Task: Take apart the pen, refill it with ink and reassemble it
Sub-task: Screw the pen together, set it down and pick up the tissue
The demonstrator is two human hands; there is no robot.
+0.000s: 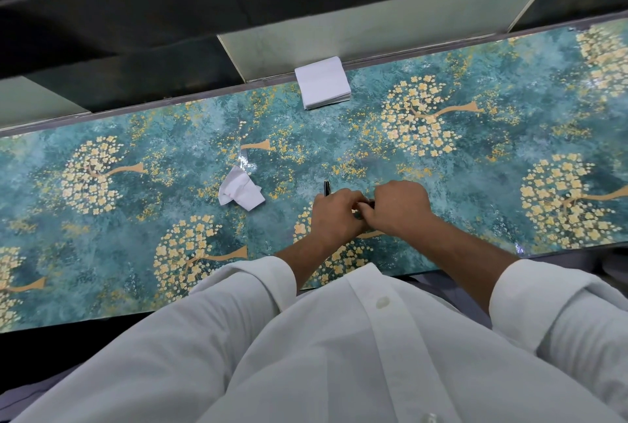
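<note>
Two bare hands meet over a patterned table (102, 286), working a pen between them, while the person's white shirt (339, 354) and rolled sleeves fill the near edge of the view. The left hand (334, 215) curls around one end of a dark pen (368, 205), its fingers pressed together and folded inward; the right hand (399, 208) closes over the other end, knuckles up, fingertips pinching the short dark stretch that shows in the gap between the two hands. Held this way, each hand appears to take a half of the pen, a grip that suits twisting or pulling the parts apart or back together; which of the two is under way cannot be told, since the hands cover nearly all of it.

Just beyond the left hand, a slim dark piece with a pale tip (327, 187) juts out past the knuckles. It is probably the pen's cap or barrel, either lying on the table or gripped in the hand; the view does not settle it.

Farther left, well apart from the hands, a crumpled white tissue (242, 194) lies on the teal-and-gold surface, likely kept within reach for wiping ink. At the far edge of the table, a neat stack of white paper squares (322, 86) sits against the rim, out of the working area but handy as a fresh supply. No ink bottle is visible anywhere on the table.
</note>
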